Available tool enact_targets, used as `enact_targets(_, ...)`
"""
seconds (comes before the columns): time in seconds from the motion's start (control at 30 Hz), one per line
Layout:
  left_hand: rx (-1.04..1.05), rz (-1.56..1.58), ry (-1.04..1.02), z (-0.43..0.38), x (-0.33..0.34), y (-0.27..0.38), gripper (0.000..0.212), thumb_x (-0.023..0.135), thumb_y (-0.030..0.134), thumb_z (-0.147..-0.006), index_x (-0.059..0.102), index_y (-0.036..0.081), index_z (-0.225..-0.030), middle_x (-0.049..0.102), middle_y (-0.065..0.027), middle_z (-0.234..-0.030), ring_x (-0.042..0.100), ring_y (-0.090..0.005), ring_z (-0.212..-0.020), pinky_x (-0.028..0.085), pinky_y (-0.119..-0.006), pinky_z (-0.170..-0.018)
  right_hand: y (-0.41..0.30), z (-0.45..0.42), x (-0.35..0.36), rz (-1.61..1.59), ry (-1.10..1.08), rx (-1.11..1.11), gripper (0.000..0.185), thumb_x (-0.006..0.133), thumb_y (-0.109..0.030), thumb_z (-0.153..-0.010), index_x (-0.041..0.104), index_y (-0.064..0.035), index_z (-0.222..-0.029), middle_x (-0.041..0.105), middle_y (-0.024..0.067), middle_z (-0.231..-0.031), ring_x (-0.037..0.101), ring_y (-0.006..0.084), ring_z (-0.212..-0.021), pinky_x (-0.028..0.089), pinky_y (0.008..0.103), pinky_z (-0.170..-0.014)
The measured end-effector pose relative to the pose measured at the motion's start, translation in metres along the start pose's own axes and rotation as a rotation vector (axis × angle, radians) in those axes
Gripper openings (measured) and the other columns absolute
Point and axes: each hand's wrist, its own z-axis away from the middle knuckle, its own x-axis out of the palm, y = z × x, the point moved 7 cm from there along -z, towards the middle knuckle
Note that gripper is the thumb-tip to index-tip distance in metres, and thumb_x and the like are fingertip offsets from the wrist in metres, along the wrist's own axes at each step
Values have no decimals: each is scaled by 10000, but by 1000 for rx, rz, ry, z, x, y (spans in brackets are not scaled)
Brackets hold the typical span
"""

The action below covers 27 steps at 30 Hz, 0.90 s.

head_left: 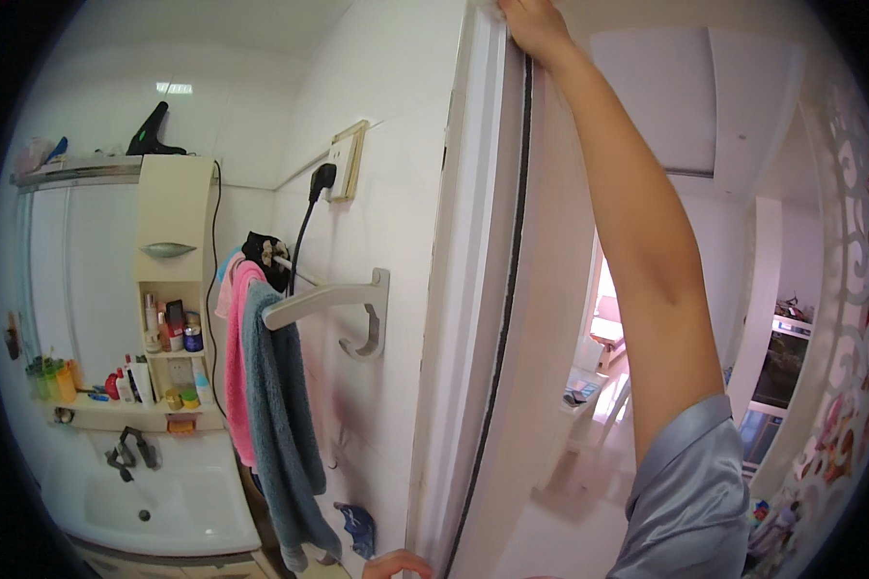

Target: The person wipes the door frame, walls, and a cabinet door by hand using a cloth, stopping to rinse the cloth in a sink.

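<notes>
My right hand (539, 30) is raised to the top of the picture, against the white door frame (471, 239). Its fingertips are partly cut off, and something pale beside them is too little seen to name. The bare forearm and a shiny grey-blue sleeve run down the right side. At the bottom edge only part of my left hand (398, 563) shows, by the lower end of the frame. Its fingers are bent, and what they hold, if anything, is hidden. A dark seal strip (510, 289) runs along the frame between the two hands.
Left of the frame, a grey towel (282, 405) and a pink towel (240, 347) hang from a wall rack (326, 300). A plug (324, 177) sits in the wall socket. Beyond are a washbasin (159, 499) and a hair dryer (156, 134) on a cabinet (175, 217). Rightward stands an openwork screen (844, 340).
</notes>
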Motion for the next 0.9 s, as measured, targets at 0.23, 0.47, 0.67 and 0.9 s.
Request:
enact_targets(0.23,-42,27,-77,5,-4,-18,168,653,187,-822,613,24,-814,601,-100,-788,578,-223,-786,438,-339,-729,-108,199,-38,-150,-73,-199,398,450,-192,-937,484,-39,-1302,401,236,-1361,365,394,-1271,285,404,-1049)
enact_targets(0.47,-33,35,-62,4,-2,-13,127,636,153,-822,612,28,-821,602,-99,-823,573,-226,-815,433,-341,-743,-69,98,-16,61,-89,-213,275,446,-158,-913,559,11,-1099,506,224,-1222,459,377,-1146,357,376,-982)
enact_targets(0.67,-71,134,-38,7,7,-13,144,635,147,-822,602,8,-838,581,-100,-833,548,-222,-830,407,-335,-765,48,-50,7,55,226,-105,426,415,-277,-919,474,-15,-1250,545,277,-1164,517,409,-1096,409,438,-935)
enact_targets(0.9,-140,81,1,25,-1,-17,202,612,206,-862,590,5,-867,571,-100,-851,534,-207,-816,396,-324,-752,6,90,0,-274,135,297,430,392,-318,-943,475,-54,-1271,549,254,-1184,506,411,-1122,406,449,-936)
